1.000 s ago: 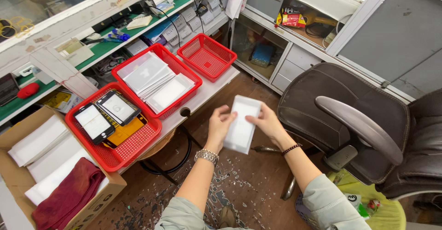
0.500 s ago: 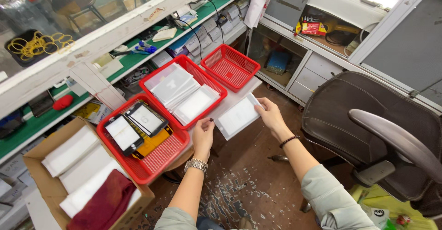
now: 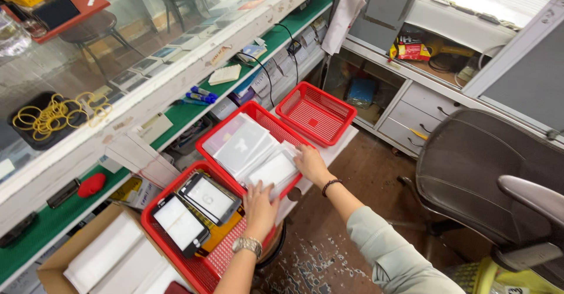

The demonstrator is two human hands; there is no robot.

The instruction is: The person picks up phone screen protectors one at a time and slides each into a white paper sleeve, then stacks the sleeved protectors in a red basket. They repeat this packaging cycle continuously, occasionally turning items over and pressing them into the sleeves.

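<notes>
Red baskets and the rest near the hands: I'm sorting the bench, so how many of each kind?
Red baskets: 3 (near, middle, far)
Black-framed screens in the near basket: 2
Cardboard box: 1
Hands on the white sheets: 2 (left, right)
Total: 8

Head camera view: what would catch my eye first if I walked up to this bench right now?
Three bright red baskets run in a row along the low shelf. The middle one holds white packets, and both hands rest there: the left hand, with a wristwatch, and the right hand, with a dark bead bracelet. The nearest basket holds two phone screens, and up on the glass counter sits a dark tray of yellow rubber bands.
</notes>
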